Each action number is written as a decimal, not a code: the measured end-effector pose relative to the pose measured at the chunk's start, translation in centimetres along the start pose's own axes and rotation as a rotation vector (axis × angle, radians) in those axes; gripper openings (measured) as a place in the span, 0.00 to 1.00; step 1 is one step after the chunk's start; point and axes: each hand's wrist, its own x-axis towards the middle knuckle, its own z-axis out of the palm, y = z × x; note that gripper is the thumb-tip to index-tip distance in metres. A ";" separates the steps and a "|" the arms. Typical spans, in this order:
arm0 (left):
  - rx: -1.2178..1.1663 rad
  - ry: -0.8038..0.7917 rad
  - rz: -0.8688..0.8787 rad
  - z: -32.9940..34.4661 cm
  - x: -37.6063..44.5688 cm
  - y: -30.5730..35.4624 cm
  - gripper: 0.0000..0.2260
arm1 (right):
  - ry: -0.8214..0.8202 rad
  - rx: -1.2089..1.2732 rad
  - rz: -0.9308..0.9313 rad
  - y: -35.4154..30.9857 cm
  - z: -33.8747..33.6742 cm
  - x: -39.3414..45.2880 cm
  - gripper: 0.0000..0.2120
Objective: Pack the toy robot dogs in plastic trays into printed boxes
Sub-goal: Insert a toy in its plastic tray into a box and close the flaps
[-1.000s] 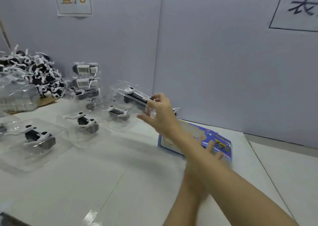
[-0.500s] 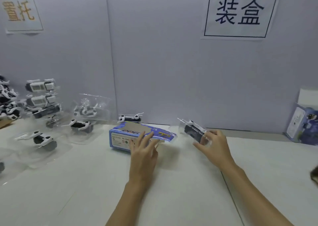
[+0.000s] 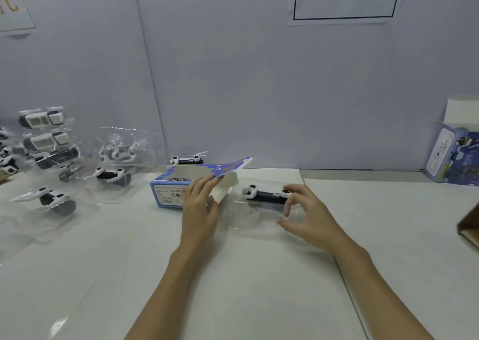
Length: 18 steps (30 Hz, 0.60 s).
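Note:
A blue printed box (image 3: pixel 168 193) lies flat on the white table, its lid flap (image 3: pixel 228 170) raised. My left hand (image 3: pixel 199 210) holds the near edge of that flap, fingers on top and thumb below. Just right of the box, a clear plastic tray (image 3: pixel 248 218) with a black-and-white toy robot dog (image 3: pixel 264 197) rests on the table. My right hand (image 3: pixel 308 215) grips the tray's right end, fingertips on the dog and thumb at the tray's near edge.
Several more trays with dogs (image 3: pixel 57 202) lie and stack at the left, and one loose dog (image 3: pixel 186 159) sits behind the box. An upright printed box (image 3: pixel 453 158) stands at the far right by a brown carton corner (image 3: pixel 469 225). A grey wall panel (image 3: pixel 259 93) closes the back.
My right hand carried the tray from the left pile across to the right of the box and set it down. My left hand went from lying on the box to lifting its flap.

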 end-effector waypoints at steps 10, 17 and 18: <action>-0.003 -0.269 0.030 -2.8 0.3 1.0 0.29 | 0.019 0.032 -0.053 -0.3 2.5 0.1 0.13; 0.036 -0.286 -0.021 -2.4 0.2 1.7 0.25 | 0.198 -0.032 -0.056 0.0 5.0 0.1 0.13; 0.042 -0.283 -0.035 -2.4 0.1 1.6 0.24 | 0.205 -0.058 -0.057 -0.2 5.1 0.1 0.13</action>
